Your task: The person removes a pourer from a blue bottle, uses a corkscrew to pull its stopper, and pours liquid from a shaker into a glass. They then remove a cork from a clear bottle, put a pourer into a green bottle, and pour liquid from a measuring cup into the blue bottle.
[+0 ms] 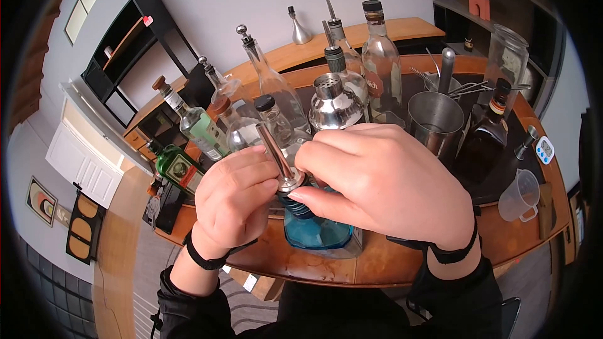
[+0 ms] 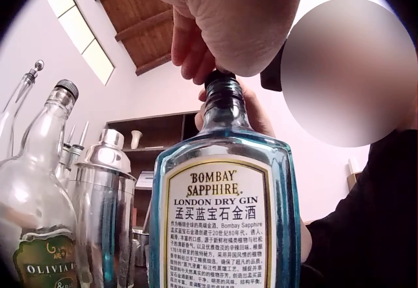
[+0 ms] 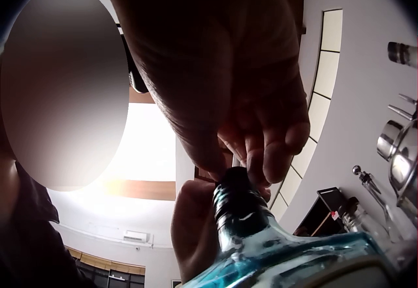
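The blue bottle (image 2: 225, 203) reads "BOMBAY SAPPHIRE. LONDON DRY GIN 孟买蓝宝石金酒" above small Chinese print — this repeats "Bombay Sapphire" and cites "20世纪80年代" — while the clear bottle (image 2: 32, 183) shows "OLIVIA", the lettering after it cut off, and digits on the timer (image 1: 545, 150) are illegible.

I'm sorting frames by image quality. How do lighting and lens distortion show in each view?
Head view: fairly even light, black corners, strong fisheye, the black shelf unit leaning outward; left wrist view: large lettering on the blue bottle is sharp, a blurred oval at right; right wrist view: the right hand falls into shadow, with a glaring bright patch at left.
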The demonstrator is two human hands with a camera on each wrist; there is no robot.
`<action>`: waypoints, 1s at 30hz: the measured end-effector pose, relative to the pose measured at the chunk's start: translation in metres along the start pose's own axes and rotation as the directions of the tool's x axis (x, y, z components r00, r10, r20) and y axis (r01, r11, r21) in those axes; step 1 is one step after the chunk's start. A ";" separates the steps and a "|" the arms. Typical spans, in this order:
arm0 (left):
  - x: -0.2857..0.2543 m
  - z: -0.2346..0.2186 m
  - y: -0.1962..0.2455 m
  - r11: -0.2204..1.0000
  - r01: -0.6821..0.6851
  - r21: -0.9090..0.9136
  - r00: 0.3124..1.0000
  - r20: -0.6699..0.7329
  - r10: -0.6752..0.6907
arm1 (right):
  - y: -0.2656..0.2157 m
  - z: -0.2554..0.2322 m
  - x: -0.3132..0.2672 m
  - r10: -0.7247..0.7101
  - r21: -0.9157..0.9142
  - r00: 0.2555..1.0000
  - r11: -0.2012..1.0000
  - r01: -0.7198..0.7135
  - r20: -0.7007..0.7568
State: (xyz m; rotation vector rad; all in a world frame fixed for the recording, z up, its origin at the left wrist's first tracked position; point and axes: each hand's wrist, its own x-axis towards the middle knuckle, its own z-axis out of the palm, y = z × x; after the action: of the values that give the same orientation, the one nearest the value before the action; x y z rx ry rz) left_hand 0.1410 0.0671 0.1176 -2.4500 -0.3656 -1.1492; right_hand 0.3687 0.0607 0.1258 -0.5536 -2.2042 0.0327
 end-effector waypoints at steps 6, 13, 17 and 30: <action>-0.002 0.000 0.000 0.999 0.034 -0.030 0.999 -0.019 -0.034 | -0.001 0.003 0.002 -0.035 -0.025 0.998 0.999 0.034 -0.050; -0.002 -0.004 -0.002 0.997 0.073 -0.038 0.994 0.089 -0.069 | -0.001 -0.002 0.000 0.102 0.074 0.995 0.992 -0.102 0.000; -0.006 0.000 0.000 0.950 0.192 -0.245 0.981 0.013 -0.195 | 0.000 -0.004 0.000 0.112 0.098 0.994 0.989 -0.112 0.011; -0.008 -0.003 0.013 0.724 0.378 -0.577 0.872 -0.041 -0.488 | -0.004 -0.003 0.002 0.114 0.188 0.991 0.977 -0.099 -0.071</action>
State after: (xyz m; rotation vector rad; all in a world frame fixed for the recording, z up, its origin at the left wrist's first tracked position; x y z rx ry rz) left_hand 0.1391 0.0541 0.1094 -2.7833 -0.6573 -1.9120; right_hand 0.3682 0.0573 0.1304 -0.5588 -2.0643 0.2645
